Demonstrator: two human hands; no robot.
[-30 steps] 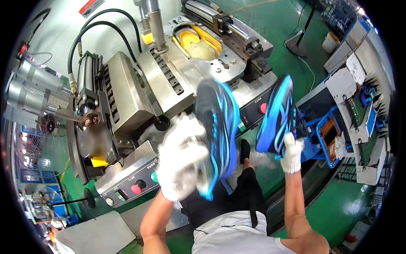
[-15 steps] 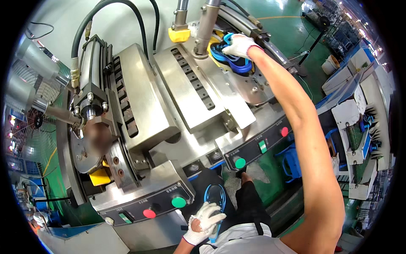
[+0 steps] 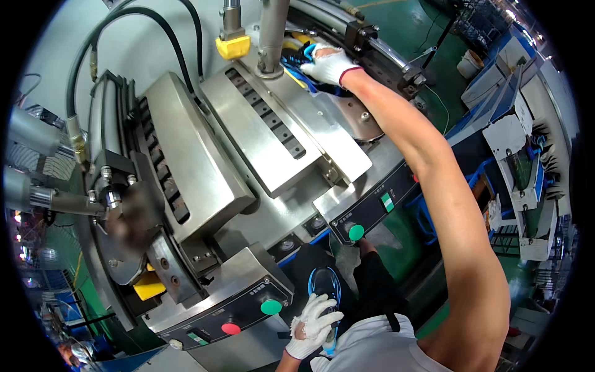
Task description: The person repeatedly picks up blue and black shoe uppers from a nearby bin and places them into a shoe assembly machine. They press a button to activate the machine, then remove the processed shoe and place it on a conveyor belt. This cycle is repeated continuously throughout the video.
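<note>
Head view shows my right hand (image 3: 328, 64) now pressing one blue-black shoe (image 3: 296, 59) into the press machine (image 3: 273, 136), while my left hand (image 3: 313, 325) grips the other shoe (image 3: 325, 286) below its control panel (image 3: 372, 208).

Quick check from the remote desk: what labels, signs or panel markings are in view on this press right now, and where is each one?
Near control panel: dark strip at the machine's lower front, with a green button, a red button and small white captions.
Green label: small rectangle, left of the red button.
Far control panel: dark strip under the right arm, with a round green button and a square green switch.
No screens or packages.
</note>
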